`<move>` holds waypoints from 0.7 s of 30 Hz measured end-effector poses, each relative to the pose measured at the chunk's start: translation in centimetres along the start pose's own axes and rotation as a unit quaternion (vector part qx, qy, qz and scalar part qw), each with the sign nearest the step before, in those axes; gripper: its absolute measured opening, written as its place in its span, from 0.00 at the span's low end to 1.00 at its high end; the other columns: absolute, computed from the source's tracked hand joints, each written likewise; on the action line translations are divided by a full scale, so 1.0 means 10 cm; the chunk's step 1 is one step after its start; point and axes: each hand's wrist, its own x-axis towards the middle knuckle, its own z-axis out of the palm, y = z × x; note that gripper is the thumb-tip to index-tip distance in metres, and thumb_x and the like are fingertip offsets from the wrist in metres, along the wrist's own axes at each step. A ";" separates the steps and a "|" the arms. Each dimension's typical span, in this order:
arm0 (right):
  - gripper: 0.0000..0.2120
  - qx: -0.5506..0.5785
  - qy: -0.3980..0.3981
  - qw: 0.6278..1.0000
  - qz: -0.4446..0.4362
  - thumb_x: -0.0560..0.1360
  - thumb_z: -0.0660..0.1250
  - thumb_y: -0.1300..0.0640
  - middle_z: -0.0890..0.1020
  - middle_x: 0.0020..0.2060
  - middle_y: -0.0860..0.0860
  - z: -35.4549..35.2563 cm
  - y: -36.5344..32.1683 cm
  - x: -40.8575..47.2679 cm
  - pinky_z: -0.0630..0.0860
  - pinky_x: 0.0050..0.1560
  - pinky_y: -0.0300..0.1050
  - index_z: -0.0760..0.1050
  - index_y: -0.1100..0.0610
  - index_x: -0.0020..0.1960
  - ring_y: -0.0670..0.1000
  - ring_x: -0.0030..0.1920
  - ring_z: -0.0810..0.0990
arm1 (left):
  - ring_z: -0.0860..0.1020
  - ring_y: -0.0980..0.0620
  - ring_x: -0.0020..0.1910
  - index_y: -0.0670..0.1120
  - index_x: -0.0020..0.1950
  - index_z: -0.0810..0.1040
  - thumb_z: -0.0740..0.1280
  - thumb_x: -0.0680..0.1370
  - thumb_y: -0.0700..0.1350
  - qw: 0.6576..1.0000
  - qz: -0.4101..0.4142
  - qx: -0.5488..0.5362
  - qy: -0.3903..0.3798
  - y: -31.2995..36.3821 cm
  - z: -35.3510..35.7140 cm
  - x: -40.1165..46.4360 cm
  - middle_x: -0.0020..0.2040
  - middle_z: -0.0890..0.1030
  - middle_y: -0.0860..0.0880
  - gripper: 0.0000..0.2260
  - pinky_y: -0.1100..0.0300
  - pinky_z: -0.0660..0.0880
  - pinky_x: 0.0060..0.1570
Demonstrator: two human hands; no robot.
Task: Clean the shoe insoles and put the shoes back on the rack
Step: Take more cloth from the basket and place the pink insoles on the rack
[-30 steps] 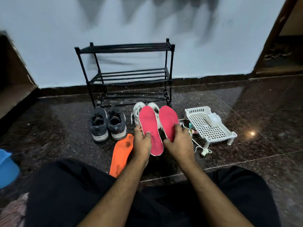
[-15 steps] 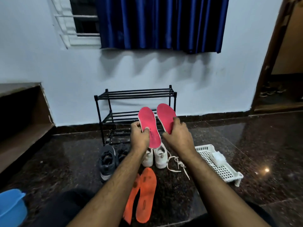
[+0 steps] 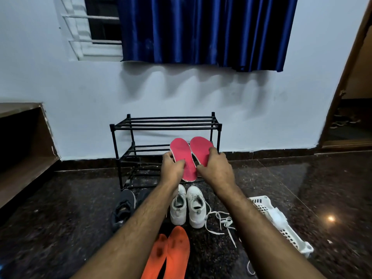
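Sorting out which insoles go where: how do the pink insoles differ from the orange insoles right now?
The pink insoles are held up, one gripped in the left hand, one in the right hand; the orange insoles lie on the floor, untouched. The pink look evenly coloured; the orange show dark smudges. Both pairs are out of their shoes, side by side.

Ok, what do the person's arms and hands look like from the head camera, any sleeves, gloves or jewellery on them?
Both forearms are bare up to the bottom edge of the picture, with no sleeve in sight, and show dark hair. The left hand and the right hand wear no gloves. No watch, ring or band shows on either wrist or on the fingers that are visible.
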 end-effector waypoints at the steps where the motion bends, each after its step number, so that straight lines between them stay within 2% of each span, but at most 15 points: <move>1: 0.33 0.004 -0.007 1.000 0.006 0.72 0.70 0.49 0.72 0.58 0.58 0.05 0.03 0.05 0.76 0.54 0.53 0.62 0.56 0.73 0.61 0.56 0.78 | 0.84 0.44 0.47 0.45 0.64 0.70 0.67 0.73 0.34 1.000 -0.006 0.000 -0.008 -0.06 0.01 0.05 0.50 0.84 0.44 0.21 0.45 0.82 0.50; 6: 0.30 0.010 -0.029 0.999 0.024 0.73 0.69 0.48 0.71 0.59 0.57 0.43 0.20 0.47 0.76 0.56 0.51 0.65 0.56 0.71 0.59 0.55 0.78 | 0.83 0.45 0.50 0.47 0.66 0.68 0.64 0.75 0.32 1.000 -0.022 0.013 -0.017 -0.45 0.13 0.49 0.52 0.83 0.46 0.22 0.43 0.81 0.53; 10: 0.26 0.005 -0.032 0.999 0.029 0.73 0.68 0.50 0.71 0.58 0.57 0.78 0.38 0.95 0.76 0.55 0.51 0.67 0.56 0.69 0.59 0.53 0.79 | 0.81 0.47 0.52 0.45 0.69 0.69 0.65 0.79 0.34 0.998 0.014 0.058 0.008 -0.72 0.29 1.04 0.55 0.81 0.46 0.19 0.46 0.79 0.57; 14: 0.24 -0.013 -0.036 0.999 0.039 0.74 0.68 0.52 0.72 0.58 0.58 1.12 0.51 1.54 0.76 0.54 0.51 0.69 0.58 0.66 0.59 0.53 0.78 | 0.79 0.52 0.47 0.48 0.68 0.68 0.63 0.81 0.35 0.994 0.031 0.104 0.008 -0.91 0.48 1.60 0.54 0.79 0.49 0.18 0.59 0.76 0.44; 17: 0.23 -0.028 -0.026 0.999 0.035 0.73 0.67 0.53 0.72 0.58 0.59 1.35 0.56 2.00 0.75 0.55 0.52 0.69 0.60 0.65 0.62 0.54 0.78 | 0.80 0.48 0.51 0.44 0.68 0.69 0.64 0.80 0.35 0.988 0.052 0.147 0.003 -1.06 0.64 2.05 0.55 0.81 0.45 0.17 0.57 0.75 0.50; 21: 0.25 -0.061 -0.020 0.998 0.019 0.73 0.68 0.54 0.72 0.58 0.61 1.67 0.64 2.50 0.76 0.55 0.51 0.67 0.62 0.67 0.62 0.55 0.78 | 0.79 0.45 0.51 0.41 0.66 0.71 0.65 0.79 0.35 0.974 0.071 0.214 -0.006 -1.23 0.82 2.58 0.54 0.81 0.43 0.16 0.59 0.73 0.50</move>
